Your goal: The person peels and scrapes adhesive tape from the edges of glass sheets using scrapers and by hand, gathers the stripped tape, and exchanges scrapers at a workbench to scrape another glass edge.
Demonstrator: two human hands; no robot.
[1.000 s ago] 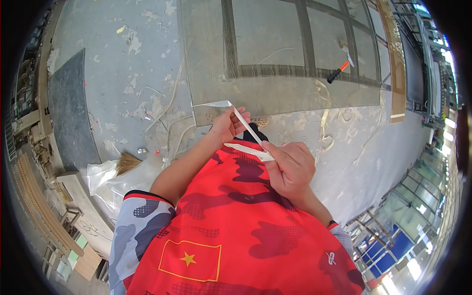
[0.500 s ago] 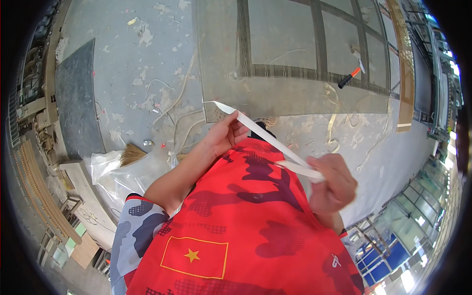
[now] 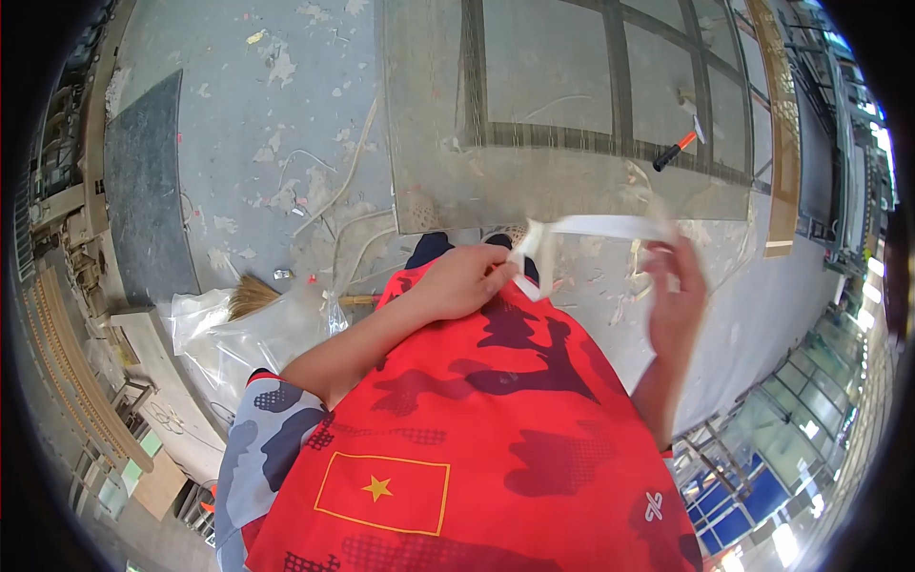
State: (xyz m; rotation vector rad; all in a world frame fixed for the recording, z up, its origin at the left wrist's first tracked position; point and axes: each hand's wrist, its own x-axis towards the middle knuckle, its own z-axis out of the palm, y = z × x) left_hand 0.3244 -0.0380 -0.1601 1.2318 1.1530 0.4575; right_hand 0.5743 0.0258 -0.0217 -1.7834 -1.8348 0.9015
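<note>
My left hand [image 3: 469, 282] is in front of my red shirt, its fingertips pinched on a thin white strip [image 3: 600, 226] that looks like tape. The strip twists and folds down near those fingers, then runs across to the right. At its other end is my right hand [image 3: 679, 291], blurred by motion, with its fingers curled at the strip. Beyond both hands lies a large glass sheet [image 3: 443, 191]. A scraper [image 3: 677, 151] with a black and orange handle rests on the glass.
To the left are a clear plastic bag [image 3: 257, 334], a straw broom [image 3: 253, 297] and a dark flat panel [image 3: 145, 191]. Loose strips and scraps lie on the worn grey floor [image 3: 286, 124]. Racks with glass sheets [image 3: 810, 410] stand at the right.
My left hand has moved right and turned inward. My right hand has risen and shifted right, so the strip now runs nearly level instead of slanting down.
</note>
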